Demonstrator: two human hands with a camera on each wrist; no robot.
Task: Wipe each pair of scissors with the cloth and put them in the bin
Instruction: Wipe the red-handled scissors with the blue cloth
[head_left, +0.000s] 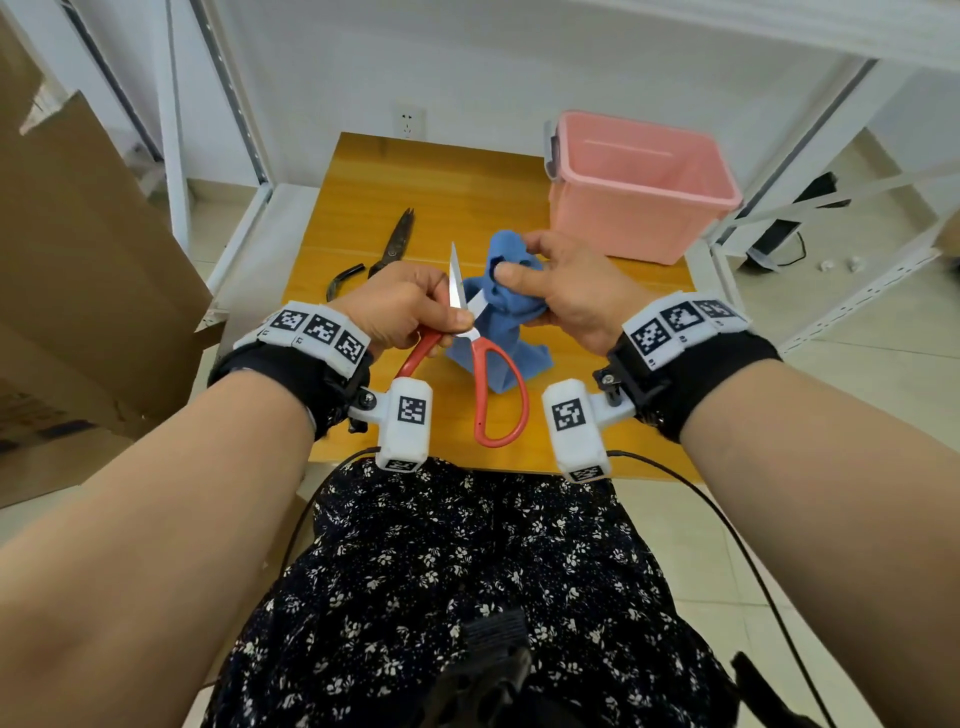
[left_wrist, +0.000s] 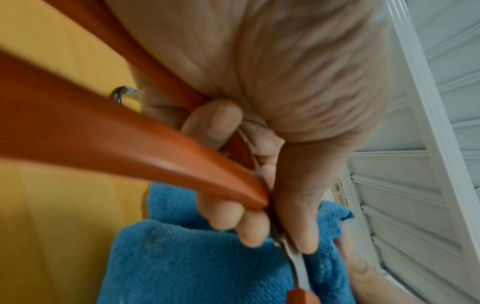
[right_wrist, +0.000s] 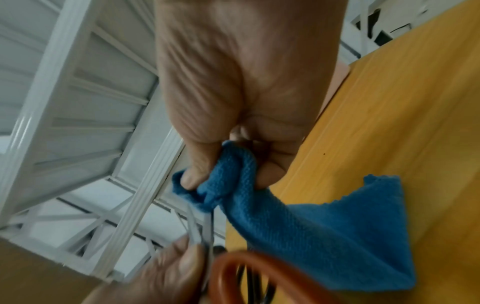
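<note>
The task looks to be in its early part: the pink bin (head_left: 641, 187) at the far right of the tabletop (head_left: 441, 176) shows bare inner walls and, as far as the head view reaches into it, no scissors. The left hand (head_left: 402, 306) has its grip clenched round the red-handled scissors (head_left: 480, 358) near the pivot, blades apart and pointing away, one red loop hanging toward the near edge. The right hand (head_left: 563, 288) pinches a bunch of the blue cloth (head_left: 501, 322) between thumb and fingers, just right of the blades, with the rest of the cloth draping down to the tabletop. So this pair is mid-wipe and not yet binned. A second, dark pair of scissors (head_left: 387, 249) lies on the tabletop to the far left, untouched by either hand; it is left to wipe and bin. Whether the cloth actually touches a blade right now is hard to say: the right wrist view is blurred where they meet, and the cloth covers one blade in the head view. The bin's floor is partly hidden by its near wall, and the dark pair's handles are partly covered by the left hand.
</note>
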